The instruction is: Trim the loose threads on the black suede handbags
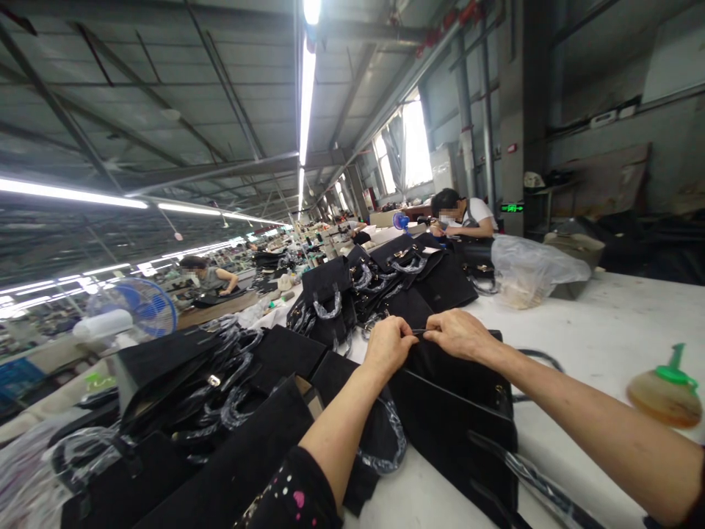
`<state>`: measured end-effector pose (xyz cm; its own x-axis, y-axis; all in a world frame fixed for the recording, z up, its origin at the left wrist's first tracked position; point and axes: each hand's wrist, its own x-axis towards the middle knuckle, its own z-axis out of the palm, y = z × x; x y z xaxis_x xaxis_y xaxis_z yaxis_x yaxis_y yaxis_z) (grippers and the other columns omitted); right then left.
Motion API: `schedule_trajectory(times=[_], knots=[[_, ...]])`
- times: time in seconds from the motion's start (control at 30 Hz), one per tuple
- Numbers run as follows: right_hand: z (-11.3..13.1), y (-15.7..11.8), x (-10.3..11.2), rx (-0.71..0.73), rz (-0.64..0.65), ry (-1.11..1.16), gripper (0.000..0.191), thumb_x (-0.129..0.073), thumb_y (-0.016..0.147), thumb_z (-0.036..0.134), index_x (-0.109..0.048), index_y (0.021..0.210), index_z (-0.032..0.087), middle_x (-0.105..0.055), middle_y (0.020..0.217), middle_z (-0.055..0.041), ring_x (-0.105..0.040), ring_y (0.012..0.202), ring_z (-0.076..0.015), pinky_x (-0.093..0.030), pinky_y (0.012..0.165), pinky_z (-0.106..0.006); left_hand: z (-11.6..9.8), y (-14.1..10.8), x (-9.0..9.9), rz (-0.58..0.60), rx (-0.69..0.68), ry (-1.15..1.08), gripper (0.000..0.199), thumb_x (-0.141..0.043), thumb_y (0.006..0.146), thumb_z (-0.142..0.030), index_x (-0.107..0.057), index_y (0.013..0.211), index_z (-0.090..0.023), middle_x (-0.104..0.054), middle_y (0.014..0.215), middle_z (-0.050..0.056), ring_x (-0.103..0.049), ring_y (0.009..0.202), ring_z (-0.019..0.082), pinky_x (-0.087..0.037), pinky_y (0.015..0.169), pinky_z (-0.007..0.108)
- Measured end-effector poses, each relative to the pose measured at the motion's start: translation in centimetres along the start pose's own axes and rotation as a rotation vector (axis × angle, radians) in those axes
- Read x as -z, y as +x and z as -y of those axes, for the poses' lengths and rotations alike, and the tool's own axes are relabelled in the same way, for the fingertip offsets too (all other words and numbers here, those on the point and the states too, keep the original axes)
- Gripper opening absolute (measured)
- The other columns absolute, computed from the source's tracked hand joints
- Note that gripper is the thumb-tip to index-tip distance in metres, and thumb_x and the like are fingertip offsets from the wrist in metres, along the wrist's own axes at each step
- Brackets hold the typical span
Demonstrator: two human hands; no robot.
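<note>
A white table (589,323) bore a heap of black bags (236,452) on the left. Near, right of the heap, sat an open black bag (457,415). At its far edge, the left hand (388,343) and right hand (458,334), fingertips pinched close, held a thin dark strip (419,331) between them.

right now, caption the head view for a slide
Left hand and right hand pinch a thin dark strip at an open black bag on a white table.
</note>
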<state>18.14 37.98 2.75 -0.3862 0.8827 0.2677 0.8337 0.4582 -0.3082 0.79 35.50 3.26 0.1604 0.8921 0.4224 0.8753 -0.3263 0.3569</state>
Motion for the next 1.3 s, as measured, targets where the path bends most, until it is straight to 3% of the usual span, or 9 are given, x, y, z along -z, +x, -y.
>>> schedule_trajectory(times=[0.13, 0.37, 0.9, 1.03, 1.17, 1.23, 1.3], knots=[[-0.2, 0.0, 0.0, -0.012, -0.005, 0.024, 0.022, -0.053, 0.082, 0.039, -0.069, 0.076, 0.025, -0.069, 0.074, -0.0022, -0.060, 0.070, -0.0176, -0.028, 0.054, -0.027, 0.6, -0.3, 0.0, -0.020, 0.035, -0.011, 0.009, -0.075, 0.069, -0.020, -0.066, 0.068, -0.018, -0.066, 0.076, 0.001, -0.060, 0.076, 0.016, -0.045, 0.071, 0.026], [-0.4, 0.3, -0.1, -0.032, 0.002, 0.052, 0.020, -0.054, 0.080, 0.039, -0.070, 0.077, 0.026, -0.069, 0.075, -0.0022, -0.061, 0.073, -0.0187, -0.031, 0.056, -0.027, 0.6, -1.1, 0.4, -0.048, 0.046, 0.007, 0.008, -0.063, 0.077, -0.021, -0.065, 0.070, -0.018, -0.068, 0.080, 0.002, -0.062, 0.079, 0.016, -0.046, 0.076, 0.027], [-0.1, 0.4, 0.0, -0.088, 0.020, 0.066, 0.021, -0.051, 0.077, 0.037, -0.070, 0.074, 0.026, -0.068, 0.074, -0.0032, -0.060, 0.071, -0.0195, -0.029, 0.054, -0.027, -0.1, -0.5, 0.2, -0.055, 0.132, 0.063, 0.010, -0.057, 0.073, -0.018, -0.060, 0.064, -0.020, -0.066, 0.070, 0.002, -0.060, 0.069, 0.018, -0.043, 0.066, 0.028], [0.6, 0.9, 0.1, -0.039, 0.037, 0.092, 0.025, -0.050, 0.080, 0.043, -0.070, 0.079, 0.028, -0.069, 0.078, -0.0015, -0.061, 0.074, -0.0189, -0.030, 0.055, -0.027, -0.1, -0.5, 0.0, -0.059, 0.134, 0.041, 0.011, -0.057, 0.074, -0.018, -0.058, 0.063, -0.019, -0.064, 0.068, 0.002, -0.058, 0.067, 0.017, -0.041, 0.064, 0.027], [1.7, 1.8, 0.0, 0.016, 0.053, 0.119, 0.019, -0.055, 0.079, 0.037, -0.071, 0.085, 0.030, -0.071, 0.085, 0.0006, -0.062, 0.079, -0.0166, -0.033, 0.058, -0.025, 0.1, -0.6, 0.1, -0.059, 0.128, 0.020, 0.003, -0.061, 0.073, -0.020, -0.058, 0.072, -0.019, -0.063, 0.071, 0.000, -0.057, 0.067, 0.015, -0.040, 0.063, 0.025], [2.0, 1.8, -0.1, 0.007, 0.041, 0.108, 0.017, -0.057, 0.077, 0.034, -0.071, 0.081, 0.026, -0.071, 0.083, -0.0022, -0.062, 0.078, -0.0183, -0.033, 0.058, -0.026, 0.5, -0.9, 0.5, -0.027, 0.171, -0.064, 0.022, -0.070, 0.065, -0.020, -0.057, 0.084, -0.019, -0.062, 0.075, -0.001, -0.055, 0.067, 0.014, -0.039, 0.061, 0.023], [1.8, 1.3, -0.1, 0.003, 0.037, 0.102, 0.015, -0.057, 0.076, 0.032, -0.071, 0.077, 0.024, -0.070, 0.079, -0.0034, -0.062, 0.075, -0.0189, -0.032, 0.056, -0.027, 1.2, -1.3, 0.9, 0.079, 0.261, -0.229, 0.037, -0.074, 0.055, -0.013, -0.055, 0.087, -0.018, -0.060, 0.075, -0.002, -0.053, 0.065, 0.013, -0.038, 0.056, 0.022]])
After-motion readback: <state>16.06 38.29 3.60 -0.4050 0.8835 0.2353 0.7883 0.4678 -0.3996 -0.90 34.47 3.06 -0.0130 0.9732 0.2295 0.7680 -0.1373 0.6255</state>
